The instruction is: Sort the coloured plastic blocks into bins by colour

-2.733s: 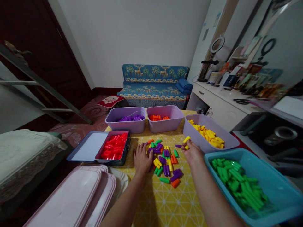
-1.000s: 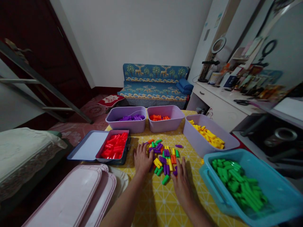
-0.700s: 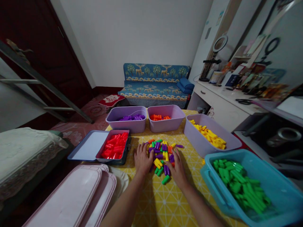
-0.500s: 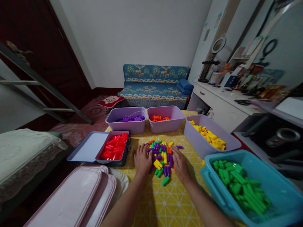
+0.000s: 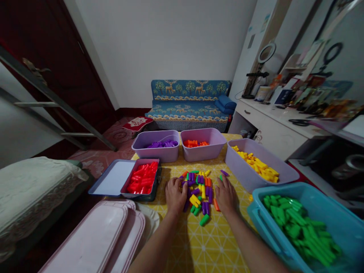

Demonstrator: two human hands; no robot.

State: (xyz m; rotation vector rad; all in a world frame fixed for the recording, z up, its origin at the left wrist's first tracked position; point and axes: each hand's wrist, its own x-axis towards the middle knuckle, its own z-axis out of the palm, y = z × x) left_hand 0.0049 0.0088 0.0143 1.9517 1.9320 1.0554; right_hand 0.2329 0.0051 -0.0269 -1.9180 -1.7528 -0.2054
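A loose pile of small plastic blocks point(image 5: 202, 189) in purple, yellow, green and orange lies on the yellow patterned tablecloth point(image 5: 199, 242). My left hand point(image 5: 175, 194) rests palm down at the pile's left edge, its fingertips against purple blocks. On the other side, my right hand point(image 5: 226, 195) lies flat with its fingers stretched forward. A green piece shows by its fingertips, and a purple block point(image 5: 224, 173) lies just beyond. Beside the right thumb is an orange block point(image 5: 216, 205). Neither hand grips anything that I can see.
Lilac bins hold purple point(image 5: 162, 144), orange point(image 5: 196, 143) and yellow blocks point(image 5: 258, 166). A hinged box point(image 5: 125, 191) contains red blocks; a teal tub point(image 5: 257, 212) contains green ones. Pale pink lids point(image 5: 88, 231) are stacked at the left. A blue sofa point(image 5: 190, 102) stands behind the table.
My right hand has shifted slightly outward from the pile, uncovering the orange block by its thumb. The left hand stays at the pile's left edge. The whole view has shifted slightly.
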